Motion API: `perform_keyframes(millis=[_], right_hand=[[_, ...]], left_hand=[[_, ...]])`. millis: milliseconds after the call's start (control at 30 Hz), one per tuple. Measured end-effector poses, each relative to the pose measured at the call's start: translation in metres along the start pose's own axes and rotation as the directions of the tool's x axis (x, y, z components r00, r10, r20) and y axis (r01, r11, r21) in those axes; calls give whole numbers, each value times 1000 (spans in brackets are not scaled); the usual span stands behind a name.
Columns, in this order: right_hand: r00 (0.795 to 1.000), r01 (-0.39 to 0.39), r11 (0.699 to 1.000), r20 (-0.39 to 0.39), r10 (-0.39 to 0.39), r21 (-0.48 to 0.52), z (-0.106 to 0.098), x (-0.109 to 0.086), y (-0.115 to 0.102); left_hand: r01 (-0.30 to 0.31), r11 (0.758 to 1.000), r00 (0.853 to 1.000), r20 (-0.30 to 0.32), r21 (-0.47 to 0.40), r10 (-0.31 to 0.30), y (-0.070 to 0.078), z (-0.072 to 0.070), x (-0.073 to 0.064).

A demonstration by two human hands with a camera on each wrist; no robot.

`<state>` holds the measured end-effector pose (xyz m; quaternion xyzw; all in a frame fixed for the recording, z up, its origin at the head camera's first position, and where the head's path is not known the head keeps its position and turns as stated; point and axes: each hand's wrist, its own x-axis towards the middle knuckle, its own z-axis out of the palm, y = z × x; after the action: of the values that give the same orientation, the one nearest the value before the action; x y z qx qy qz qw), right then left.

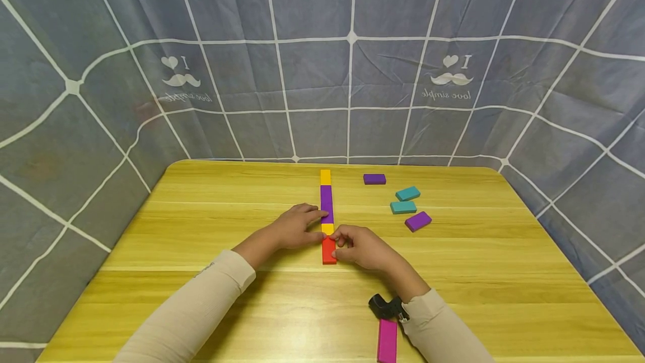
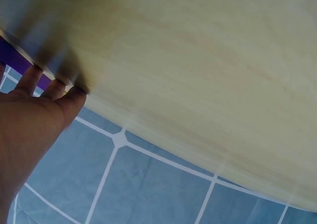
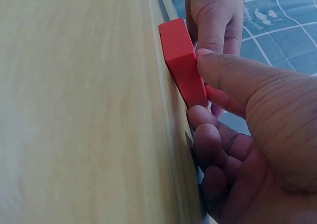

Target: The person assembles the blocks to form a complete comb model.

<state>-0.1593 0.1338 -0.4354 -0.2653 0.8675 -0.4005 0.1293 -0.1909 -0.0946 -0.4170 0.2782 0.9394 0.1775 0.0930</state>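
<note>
A straight row of flat blocks runs away from me in the head view. A yellow block [image 1: 325, 177] lies at its far end, then a purple stretch [image 1: 326, 198], another yellow block [image 1: 328, 229] and a red block [image 1: 329, 250] nearest me. My left hand [image 1: 297, 226] rests along the row's left side, fingers extended at the purple and thumb by the near yellow. From the right, my right hand [image 1: 365, 246] holds the red block with thumb on its side and index finger at its far corner. Its other fingers are curled, as the right wrist view shows.
Right of the row lie two purple blocks, one far [image 1: 374, 179] and one nearer [image 1: 418, 221], with teal blocks [image 1: 407, 193] between. A magenta block [image 1: 387, 340] lies near me by the right sleeve and a black wrist device [image 1: 385, 307]. A grey-blue curtain [image 1: 312, 71] stands behind the table [image 1: 201, 212].
</note>
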Motion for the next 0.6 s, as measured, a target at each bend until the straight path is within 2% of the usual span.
perform_keyframes(millis=[433,600], right_hand=[[1000,-19,1000,8,19,-3,-1,1,0],[999,-30,999,20,29,38,-3,1,1]], left_hand=[[3,1000,1000,9,0,-3,1,-2,0],[3,1000,1000,11,1,-3,1,-3,0]])
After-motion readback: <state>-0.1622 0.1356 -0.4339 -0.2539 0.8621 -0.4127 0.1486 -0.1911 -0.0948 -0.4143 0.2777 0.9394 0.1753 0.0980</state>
